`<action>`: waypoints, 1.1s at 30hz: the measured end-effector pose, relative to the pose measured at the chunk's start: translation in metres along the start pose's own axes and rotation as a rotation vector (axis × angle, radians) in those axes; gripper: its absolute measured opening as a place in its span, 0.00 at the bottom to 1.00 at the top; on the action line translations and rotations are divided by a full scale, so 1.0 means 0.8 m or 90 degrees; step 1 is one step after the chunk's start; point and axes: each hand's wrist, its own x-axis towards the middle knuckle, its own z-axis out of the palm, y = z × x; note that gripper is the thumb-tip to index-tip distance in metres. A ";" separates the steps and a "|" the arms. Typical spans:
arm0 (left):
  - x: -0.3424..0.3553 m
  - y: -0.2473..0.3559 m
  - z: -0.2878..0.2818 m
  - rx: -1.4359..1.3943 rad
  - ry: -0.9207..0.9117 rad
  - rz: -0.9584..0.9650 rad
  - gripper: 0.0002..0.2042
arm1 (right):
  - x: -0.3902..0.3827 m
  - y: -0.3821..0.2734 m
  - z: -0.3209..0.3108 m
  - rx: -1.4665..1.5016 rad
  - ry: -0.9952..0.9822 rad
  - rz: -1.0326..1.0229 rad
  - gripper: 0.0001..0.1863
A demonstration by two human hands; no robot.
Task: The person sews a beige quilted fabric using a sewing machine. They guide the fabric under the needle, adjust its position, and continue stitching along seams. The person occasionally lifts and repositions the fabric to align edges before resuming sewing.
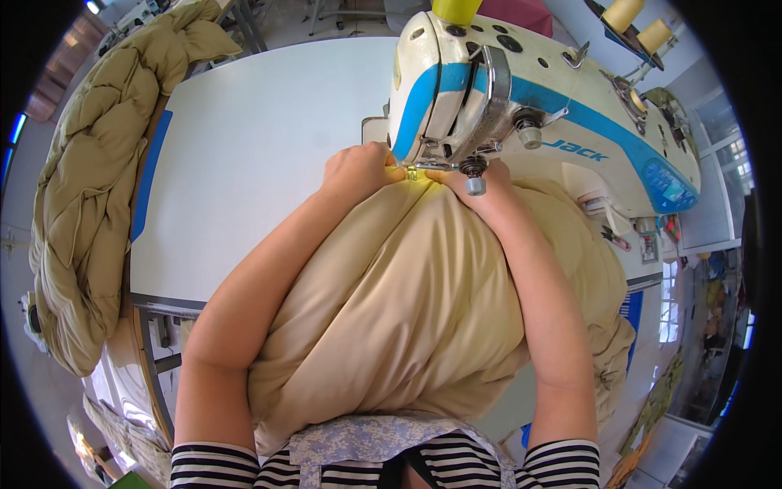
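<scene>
Your flowered apron (358, 440) and striped sleeves (214, 466) sit nearest, with puffy beige cloth (407, 301) spread from the apron up onto the white bench (252, 147). Its gathered edge reaches under the sewing machine (554, 85), where yellow light falls. Your left hand (358, 173) is just left of that spot, fingers curled in and gripping the edge. Your right hand (494, 194) is on the other side, partly blocked by a grey-tipped knob (475, 185); whether its fingers pinch or press cannot be told. Another puffy beige garment (98, 187) is bunched along the bench's left side. Red-handled snips (617, 240) lie right of the cloth, and thread spools (624, 14) stand beyond the machine.
</scene>
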 end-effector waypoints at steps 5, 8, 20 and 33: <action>0.000 -0.001 0.001 -0.008 0.012 0.001 0.23 | -0.005 -0.005 0.000 0.033 0.121 -0.097 0.20; -0.015 0.000 -0.008 -0.066 -0.023 -0.004 0.20 | -0.019 -0.016 -0.015 0.064 0.025 -0.036 0.22; -0.157 0.052 -0.082 -0.623 -0.304 0.442 0.40 | -0.276 -0.023 -0.163 0.542 -0.080 -0.298 0.16; -0.211 0.114 -0.094 -0.508 -0.170 0.574 0.34 | -0.412 -0.038 -0.168 0.326 -0.224 -0.132 0.19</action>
